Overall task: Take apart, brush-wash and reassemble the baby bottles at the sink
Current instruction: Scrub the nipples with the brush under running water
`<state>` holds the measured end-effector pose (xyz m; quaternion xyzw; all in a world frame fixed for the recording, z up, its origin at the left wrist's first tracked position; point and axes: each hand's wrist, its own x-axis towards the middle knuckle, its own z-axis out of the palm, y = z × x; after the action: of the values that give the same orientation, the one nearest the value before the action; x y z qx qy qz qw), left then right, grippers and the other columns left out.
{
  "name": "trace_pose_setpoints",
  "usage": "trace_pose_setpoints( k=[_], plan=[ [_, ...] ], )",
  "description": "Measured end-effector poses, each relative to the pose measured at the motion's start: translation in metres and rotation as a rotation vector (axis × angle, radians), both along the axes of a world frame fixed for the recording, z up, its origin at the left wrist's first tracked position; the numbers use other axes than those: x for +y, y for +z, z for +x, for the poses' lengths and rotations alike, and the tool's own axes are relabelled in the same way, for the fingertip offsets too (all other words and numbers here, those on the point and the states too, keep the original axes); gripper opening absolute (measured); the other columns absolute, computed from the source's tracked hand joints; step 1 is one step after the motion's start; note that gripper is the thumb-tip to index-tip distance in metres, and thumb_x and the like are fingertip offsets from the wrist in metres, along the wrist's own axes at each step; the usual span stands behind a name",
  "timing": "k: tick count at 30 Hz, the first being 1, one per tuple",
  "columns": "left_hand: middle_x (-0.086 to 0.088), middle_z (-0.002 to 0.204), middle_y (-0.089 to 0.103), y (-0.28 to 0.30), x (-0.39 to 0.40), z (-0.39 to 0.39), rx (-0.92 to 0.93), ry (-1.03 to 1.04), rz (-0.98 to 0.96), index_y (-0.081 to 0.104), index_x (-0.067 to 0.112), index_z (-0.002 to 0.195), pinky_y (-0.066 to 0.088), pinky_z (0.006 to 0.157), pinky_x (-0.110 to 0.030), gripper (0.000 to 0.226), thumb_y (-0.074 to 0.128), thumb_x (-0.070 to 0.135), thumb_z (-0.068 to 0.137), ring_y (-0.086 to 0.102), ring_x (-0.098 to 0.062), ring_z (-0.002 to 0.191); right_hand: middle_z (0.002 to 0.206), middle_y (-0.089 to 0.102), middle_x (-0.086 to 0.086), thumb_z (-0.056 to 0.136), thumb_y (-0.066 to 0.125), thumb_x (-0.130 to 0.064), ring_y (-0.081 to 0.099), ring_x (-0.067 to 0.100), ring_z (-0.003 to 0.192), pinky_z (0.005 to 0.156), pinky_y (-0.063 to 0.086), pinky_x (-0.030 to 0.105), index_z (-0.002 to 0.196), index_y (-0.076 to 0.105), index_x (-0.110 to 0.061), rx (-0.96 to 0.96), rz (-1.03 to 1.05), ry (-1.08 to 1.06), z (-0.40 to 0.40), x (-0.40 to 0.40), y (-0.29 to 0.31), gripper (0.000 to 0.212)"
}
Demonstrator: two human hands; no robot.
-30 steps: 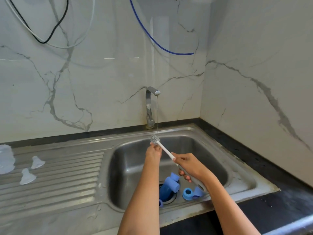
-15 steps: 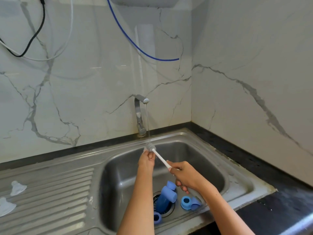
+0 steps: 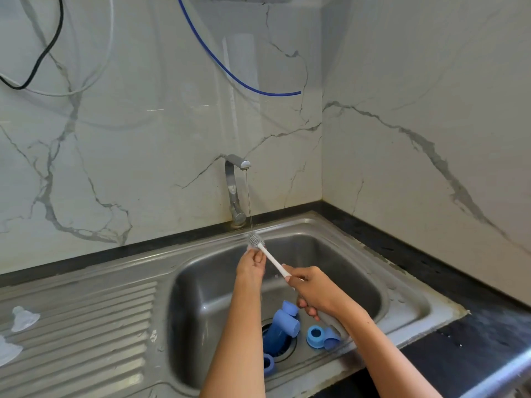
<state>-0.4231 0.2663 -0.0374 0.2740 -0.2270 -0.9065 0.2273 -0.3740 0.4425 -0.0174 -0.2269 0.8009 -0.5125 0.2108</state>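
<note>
My right hand [image 3: 314, 290] grips the white handle of a bottle brush [image 3: 273, 260]. Its grey head [image 3: 255, 239] sits under the thin stream from the tap [image 3: 234, 191]. My left hand [image 3: 251, 264] is raised right beside the head, and its fingertips pinch a small clear part [image 3: 249, 248] against the bristles. Blue bottle parts lie at the bottom of the sink [image 3: 402, 297]: a stack of blue pieces [image 3: 283, 321] over the drain, a blue ring [image 3: 316, 336] with a cap beside it, and another blue piece [image 3: 268, 363] near the front wall.
Two clear teats [image 3: 24, 318] [image 3: 7, 351] lie on the ribbed drainboard at the far left. A dark counter [image 3: 474, 334] runs along the right of the sink. Marble walls close the back and right, with cables and a blue hose [image 3: 230, 73] hanging above.
Both hands keep the brush head under the running water with barely any movement. My view has swung right, so the clear bottle on the drainboard has left the frame.
</note>
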Motion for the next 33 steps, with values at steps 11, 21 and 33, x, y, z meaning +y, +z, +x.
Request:
trace_pose_setpoints(
  k=[11, 21, 33],
  plan=[
    [-0.027, 0.124, 0.057, 0.003, -0.007, -0.001, -0.005, -0.075, -0.068, 0.038, -0.005, 0.138, 0.040, 0.099, -0.040, 0.040, 0.038, -0.006, 0.098, 0.056, -0.031, 0.118, 0.053, 0.045, -0.001, 0.102, 0.041, -0.027, 0.036, 0.005, 0.033, 0.036, 0.037, 0.021, 0.144, 0.041, -0.035, 0.027, -0.027, -0.039, 0.000, -0.003, -0.004, 0.043],
    [-0.016, 0.062, 0.069, -0.003, -0.018, 0.004, 0.038, 0.052, 0.017, 0.043, -0.003, 0.136, 0.037, 0.106, -0.036, 0.037, 0.037, -0.001, 0.100, 0.069, -0.021, 0.064, 0.051, 0.044, -0.002, 0.102, 0.042, -0.028, 0.034, 0.008, 0.036, 0.036, 0.035, 0.020, 0.141, 0.044, -0.038, -0.099, -0.008, 0.073, 0.000, 0.014, 0.001, 0.040],
    [-0.018, 0.104, 0.068, 0.003, -0.008, 0.006, -0.102, 0.041, -0.380, 0.062, -0.002, 0.106, 0.055, 0.070, -0.026, 0.022, 0.067, 0.004, 0.086, 0.064, -0.016, 0.072, 0.059, 0.045, 0.002, 0.103, 0.040, -0.025, 0.038, 0.005, 0.035, 0.036, 0.039, 0.021, 0.144, 0.041, -0.028, 0.079, -0.094, -0.081, -0.006, -0.003, 0.001, 0.041]
  ],
)
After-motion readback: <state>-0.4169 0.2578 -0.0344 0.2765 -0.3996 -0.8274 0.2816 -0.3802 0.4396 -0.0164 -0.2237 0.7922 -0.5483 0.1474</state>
